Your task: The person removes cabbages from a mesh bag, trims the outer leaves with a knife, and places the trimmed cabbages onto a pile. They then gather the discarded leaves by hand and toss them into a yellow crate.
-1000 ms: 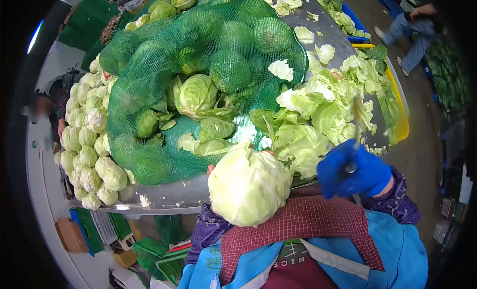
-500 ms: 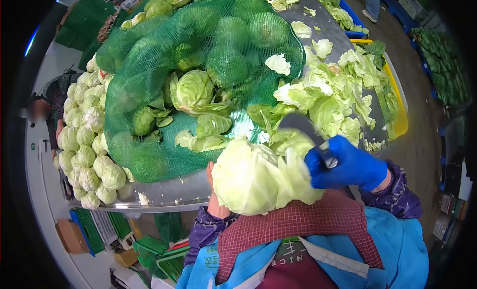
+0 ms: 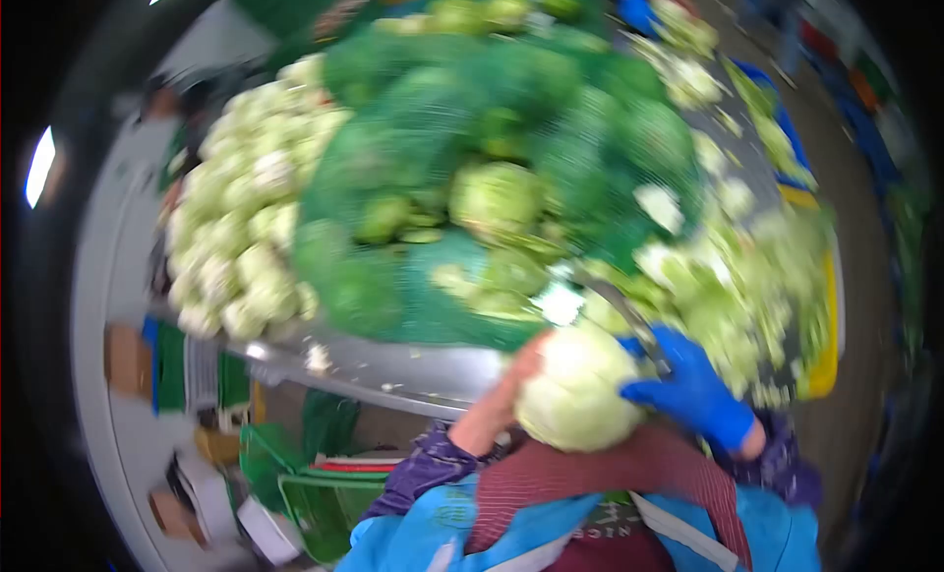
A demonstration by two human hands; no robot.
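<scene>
The picture is blurred by motion. My left hand (image 3: 506, 395), bare, holds a pale green cabbage (image 3: 575, 387) from its left side, close to my chest. My right hand (image 3: 688, 385), in a blue glove, rests against the cabbage's right side and grips a knife (image 3: 618, 314) whose dark blade runs up and to the left above the cabbage. Both hands sit at the near edge of the metal table (image 3: 393, 370).
A green net sack (image 3: 472, 179) full of cabbages covers the table's middle. Trimmed cabbages (image 3: 241, 238) are piled at the left, loose leaves (image 3: 737, 287) at the right by a yellow crate (image 3: 824, 326). Green crates (image 3: 315, 474) stand on the floor below. Another person's blue glove (image 3: 637, 9) shows at the far end.
The camera has swung left and down, blurring the view. The loose outer leaf is gone from the cabbage. My right hand with the knife now lies against the cabbage's right side.
</scene>
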